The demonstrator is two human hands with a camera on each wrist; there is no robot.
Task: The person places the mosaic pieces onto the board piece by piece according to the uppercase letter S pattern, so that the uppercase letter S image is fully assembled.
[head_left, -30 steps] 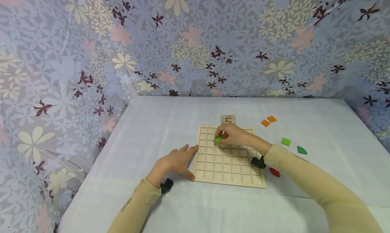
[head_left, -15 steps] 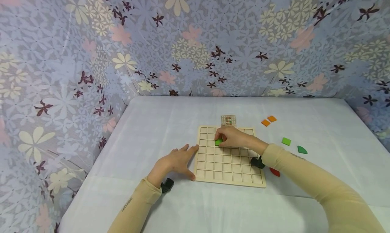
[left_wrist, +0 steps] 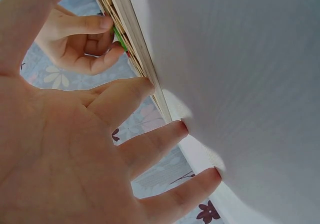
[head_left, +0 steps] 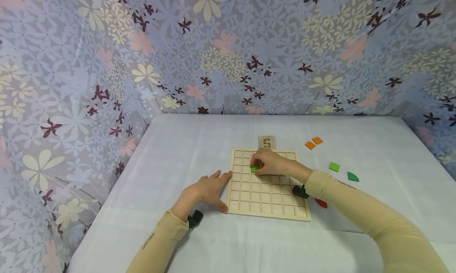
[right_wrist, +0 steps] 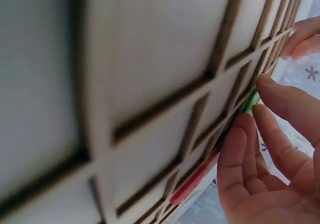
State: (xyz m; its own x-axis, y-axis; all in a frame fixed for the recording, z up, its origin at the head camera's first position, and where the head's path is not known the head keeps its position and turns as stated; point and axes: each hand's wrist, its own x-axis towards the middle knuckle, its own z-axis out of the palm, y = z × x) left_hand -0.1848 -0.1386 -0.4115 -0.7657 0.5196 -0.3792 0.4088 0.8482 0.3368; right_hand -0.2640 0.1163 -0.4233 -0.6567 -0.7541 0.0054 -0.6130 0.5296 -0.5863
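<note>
Light green tile (head_left: 255,168) over the upper left part of the gridded wooden board (head_left: 249,196), pinched between thumb and fingers of the right hand (head_left: 272,163); cannot tell whether it sits down in a cell. Left wrist view gives the tile only as a thin green strip against the board. Right wrist view adds a red piece (right_wrist: 189,186) on the board beside the curled fingers, covered by the hand from the head. Left hand (head_left: 210,189) spread, fingers extended, index and thumb at the board's left edge; its own wrist view has two more fingertips down on the white cloth (head_left: 199,140). Head view alone gives the surroundings: small patterned card (head_left: 267,142) just past the far edge, two orange tiles (head_left: 314,142), green rectangle (head_left: 334,167), dark green quarter-round (head_left: 353,177), and another red piece (head_left: 321,203) by the right edge, near the sleeve (head_left: 350,195).
</note>
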